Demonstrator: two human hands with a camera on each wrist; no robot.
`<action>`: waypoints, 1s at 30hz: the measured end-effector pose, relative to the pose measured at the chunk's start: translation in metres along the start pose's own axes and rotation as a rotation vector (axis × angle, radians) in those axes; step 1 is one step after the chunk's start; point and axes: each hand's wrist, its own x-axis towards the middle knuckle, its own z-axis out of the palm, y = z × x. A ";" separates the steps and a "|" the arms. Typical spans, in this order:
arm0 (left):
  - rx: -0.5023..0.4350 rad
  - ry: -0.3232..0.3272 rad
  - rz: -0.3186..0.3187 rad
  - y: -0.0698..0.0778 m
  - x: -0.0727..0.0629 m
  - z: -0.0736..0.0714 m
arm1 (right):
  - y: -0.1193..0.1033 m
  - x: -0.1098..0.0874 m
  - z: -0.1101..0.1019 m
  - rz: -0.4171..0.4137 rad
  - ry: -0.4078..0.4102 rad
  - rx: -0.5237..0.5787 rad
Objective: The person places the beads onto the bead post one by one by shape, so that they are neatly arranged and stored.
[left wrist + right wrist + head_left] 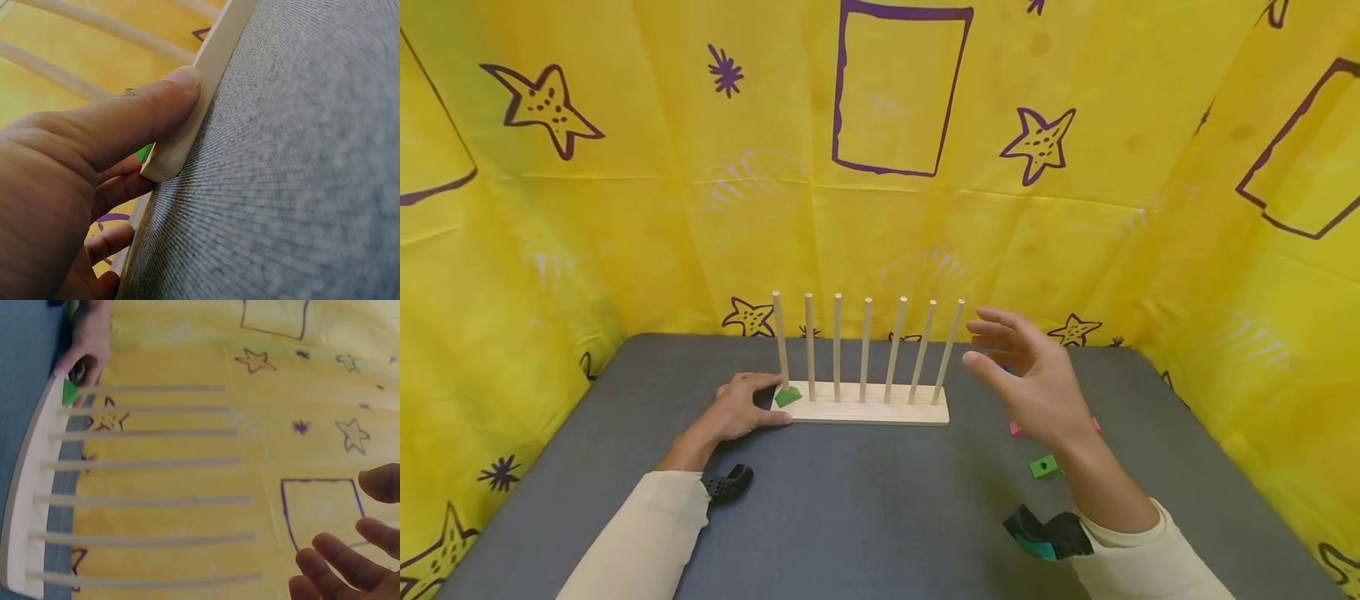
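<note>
A pale wooden peg board [857,412] with a row of several upright pegs stands on the table. My left hand [743,408] grips its left end. In the left wrist view the thumb [150,112] presses along the board's front edge, and the other fingers reach round the end. A green block [787,397] sits low on the leftmost peg, partly hidden by the hand in the left wrist view. My right hand [1030,375] hovers just right of the last peg, holding nothing, with fingers loosely bent and thumb apart.
Right of the board, partly behind my right hand and forearm, lie a green block [1043,466] with a hole, pink blocks [1016,429] and a blue piece [1007,368]. Yellow patterned cloth [760,225] hangs behind and at both sides of the grey table [865,508].
</note>
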 end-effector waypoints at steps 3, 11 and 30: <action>0.003 -0.001 -0.001 0.001 0.000 -0.001 | 0.004 -0.010 -0.015 0.011 0.045 -0.015; 0.005 0.001 -0.006 0.002 -0.001 -0.001 | 0.030 -0.032 -0.051 0.058 0.133 -0.072; 0.006 0.014 0.008 0.000 -0.002 0.000 | 0.126 -0.094 -0.091 0.244 0.113 -0.103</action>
